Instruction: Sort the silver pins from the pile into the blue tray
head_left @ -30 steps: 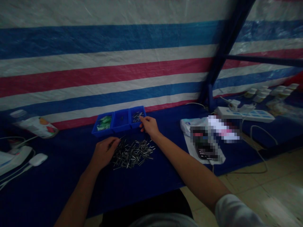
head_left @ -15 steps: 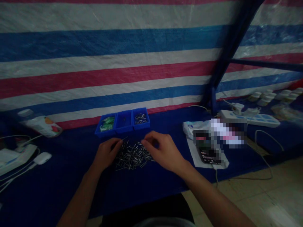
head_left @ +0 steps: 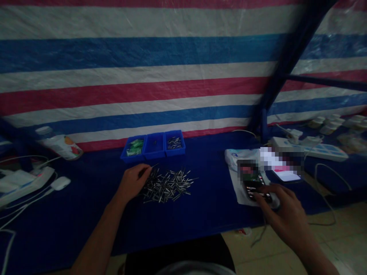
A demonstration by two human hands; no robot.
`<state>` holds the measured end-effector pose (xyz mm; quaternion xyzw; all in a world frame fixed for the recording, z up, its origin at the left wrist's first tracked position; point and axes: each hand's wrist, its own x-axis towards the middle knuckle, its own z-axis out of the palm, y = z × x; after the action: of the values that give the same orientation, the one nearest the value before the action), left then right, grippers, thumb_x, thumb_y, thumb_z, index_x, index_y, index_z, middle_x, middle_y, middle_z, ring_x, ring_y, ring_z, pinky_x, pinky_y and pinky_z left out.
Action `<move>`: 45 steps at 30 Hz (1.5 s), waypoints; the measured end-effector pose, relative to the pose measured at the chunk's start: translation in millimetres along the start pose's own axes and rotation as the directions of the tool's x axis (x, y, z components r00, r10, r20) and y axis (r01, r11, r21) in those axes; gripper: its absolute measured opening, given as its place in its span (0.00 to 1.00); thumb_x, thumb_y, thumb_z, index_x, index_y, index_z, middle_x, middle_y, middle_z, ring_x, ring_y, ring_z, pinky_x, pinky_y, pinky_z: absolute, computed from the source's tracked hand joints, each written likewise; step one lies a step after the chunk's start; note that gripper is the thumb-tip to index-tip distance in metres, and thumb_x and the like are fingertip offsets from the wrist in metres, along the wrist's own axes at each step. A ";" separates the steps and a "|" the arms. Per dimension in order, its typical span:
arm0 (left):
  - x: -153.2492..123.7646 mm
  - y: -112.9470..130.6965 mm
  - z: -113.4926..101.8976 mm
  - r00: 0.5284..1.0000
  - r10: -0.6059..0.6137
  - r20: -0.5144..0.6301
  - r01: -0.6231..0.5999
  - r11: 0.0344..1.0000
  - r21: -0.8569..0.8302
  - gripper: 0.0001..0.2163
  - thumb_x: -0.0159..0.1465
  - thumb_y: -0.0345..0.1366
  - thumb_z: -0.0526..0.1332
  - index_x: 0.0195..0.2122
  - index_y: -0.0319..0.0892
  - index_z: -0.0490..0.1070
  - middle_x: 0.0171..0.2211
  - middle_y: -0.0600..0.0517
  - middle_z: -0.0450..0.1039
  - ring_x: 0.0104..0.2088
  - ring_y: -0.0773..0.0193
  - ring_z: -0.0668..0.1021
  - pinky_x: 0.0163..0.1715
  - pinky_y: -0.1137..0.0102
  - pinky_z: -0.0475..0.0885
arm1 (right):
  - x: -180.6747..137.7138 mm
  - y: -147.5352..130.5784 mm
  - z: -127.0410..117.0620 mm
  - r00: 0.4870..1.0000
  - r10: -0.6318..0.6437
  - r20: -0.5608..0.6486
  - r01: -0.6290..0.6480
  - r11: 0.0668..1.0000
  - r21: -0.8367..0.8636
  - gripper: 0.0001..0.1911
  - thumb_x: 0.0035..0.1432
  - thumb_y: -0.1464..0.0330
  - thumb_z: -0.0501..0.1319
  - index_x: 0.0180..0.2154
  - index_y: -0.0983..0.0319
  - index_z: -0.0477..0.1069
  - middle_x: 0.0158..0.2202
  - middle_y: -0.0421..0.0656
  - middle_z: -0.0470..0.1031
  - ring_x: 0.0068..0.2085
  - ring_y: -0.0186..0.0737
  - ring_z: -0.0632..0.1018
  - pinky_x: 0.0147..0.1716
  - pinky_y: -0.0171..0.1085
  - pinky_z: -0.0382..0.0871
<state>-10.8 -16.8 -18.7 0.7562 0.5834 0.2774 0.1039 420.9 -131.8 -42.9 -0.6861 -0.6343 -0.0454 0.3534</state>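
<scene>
A loose pile of short metal pins (head_left: pixel 169 186) lies on the blue table. My left hand (head_left: pixel 134 181) rests at the pile's left edge, thumb and forefinger pinched together. A thin metal pin (head_left: pixel 155 165) shows at those fingertips. To the right, my right hand (head_left: pixel 289 215) is over a phone (head_left: pixel 252 185) with a lit screen. Its thumb and forefinger are apart and reach the lower part of the screen; the other fingers are partly hidden. Beneath the phone lies a white plastic packet (head_left: pixel 235 187).
Behind the pile stands a blue three-part tray (head_left: pixel 155 147) with green packets and small metal pieces. A second phone (head_left: pixel 288 175) lies to the right, near a power strip (head_left: pixel 312 149). A bottle (head_left: pixel 61 145) and cabled chargers (head_left: pixel 60 183) are on the left.
My right hand has moved from the pile of pins to the phone on the right. My left hand has stayed pinched at the pile. The view has shifted slightly.
</scene>
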 end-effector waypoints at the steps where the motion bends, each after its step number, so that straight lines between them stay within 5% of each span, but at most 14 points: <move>1: 0.2 -0.8 0.2 1.000 -0.005 0.003 0.005 1.000 0.001 0.17 0.65 0.48 0.52 0.36 0.43 0.75 0.33 0.51 0.79 0.32 0.60 0.78 0.33 0.69 0.69 | 4.7 4.2 3.1 1.000 0.011 0.020 -0.010 0.999 -0.031 0.16 0.55 0.52 0.57 0.35 0.57 0.71 0.38 0.50 0.76 0.49 0.58 0.73 0.43 0.53 0.67; 5: 1.4 -5.3 2.3 1.000 -0.009 0.019 0.009 1.000 0.024 0.17 0.65 0.48 0.52 0.37 0.43 0.75 0.35 0.50 0.78 0.33 0.60 0.77 0.36 0.67 0.70 | 29.6 -5.6 17.7 0.995 -0.026 0.101 0.040 0.989 -0.141 0.19 0.54 0.52 0.57 0.41 0.58 0.68 0.45 0.52 0.74 0.58 0.65 0.64 0.47 0.64 0.60; 8: 2.3 -10.2 5.1 0.999 0.016 0.039 -0.018 0.999 0.039 0.16 0.64 0.47 0.54 0.39 0.43 0.75 0.37 0.48 0.76 0.36 0.59 0.77 0.39 0.65 0.71 | 49.8 -53.2 27.9 0.950 -0.261 0.170 0.277 0.958 -0.075 0.14 0.59 0.59 0.55 0.43 0.60 0.68 0.51 0.51 0.71 0.61 0.62 0.60 0.52 0.61 0.57; 9: 2.6 -11.9 6.0 0.998 0.025 0.049 -0.027 0.999 0.043 0.15 0.64 0.46 0.54 0.39 0.43 0.76 0.38 0.48 0.76 0.38 0.58 0.77 0.40 0.64 0.71 | 56.1 -75.3 32.8 0.900 -0.372 0.229 0.381 0.924 0.004 0.13 0.60 0.62 0.54 0.43 0.61 0.68 0.51 0.51 0.72 0.59 0.57 0.63 0.52 0.56 0.59; 13: 3.0 -15.8 8.2 0.994 0.029 0.102 -0.034 0.998 0.047 0.15 0.63 0.46 0.56 0.39 0.43 0.77 0.39 0.48 0.76 0.40 0.56 0.77 0.43 0.61 0.71 | 80.3 -165.8 69.9 0.566 -0.696 0.442 0.647 0.708 0.285 0.11 0.61 0.68 0.54 0.44 0.61 0.70 0.42 0.47 0.75 0.43 0.44 0.75 0.43 0.43 0.67; 16: 3.1 -16.3 8.2 0.994 0.018 0.109 -0.023 0.999 0.042 0.14 0.63 0.45 0.55 0.38 0.43 0.77 0.38 0.47 0.76 0.40 0.56 0.77 0.43 0.61 0.71 | 95.7 -209.9 110.4 0.474 -0.734 0.487 0.694 0.651 0.306 0.12 0.59 0.68 0.56 0.43 0.64 0.72 0.42 0.49 0.75 0.41 0.46 0.76 0.39 0.43 0.68; 23: 2.8 -19.8 7.5 0.994 0.041 0.102 -0.043 0.999 0.011 0.14 0.63 0.36 0.52 0.40 0.44 0.77 0.40 0.49 0.77 0.40 0.58 0.78 0.43 0.64 0.71 | 98.1 -221.2 161.2 0.509 -0.750 0.423 0.717 0.641 0.273 0.12 0.62 0.67 0.54 0.42 0.62 0.73 0.41 0.47 0.76 0.42 0.45 0.75 0.40 0.42 0.67; 38: 4.7 -20.3 7.9 1.000 0.007 0.028 -0.007 1.000 0.002 0.14 0.55 0.33 0.54 0.38 0.43 0.76 0.37 0.49 0.76 0.36 0.59 0.78 0.39 0.65 0.73 | 93.4 -214.0 164.9 0.532 -0.718 0.449 0.685 0.677 0.271 0.11 0.64 0.69 0.54 0.44 0.58 0.72 0.43 0.45 0.72 0.43 0.43 0.73 0.41 0.41 0.67; 45: 4.2 -19.4 7.6 0.998 0.033 0.059 -0.033 0.999 -0.002 0.13 0.57 0.32 0.54 0.39 0.43 0.76 0.37 0.49 0.76 0.36 0.59 0.78 0.39 0.65 0.72 | 94.6 -214.0 164.3 0.612 -0.716 0.337 0.661 0.696 0.279 0.09 0.62 0.73 0.55 0.44 0.62 0.70 0.44 0.47 0.72 0.45 0.44 0.69 0.42 0.42 0.65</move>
<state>-22.0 -5.8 -33.0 0.7737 0.5673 0.2568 0.1169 182.4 25.0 -25.7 -0.3579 -0.9107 0.0115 0.2058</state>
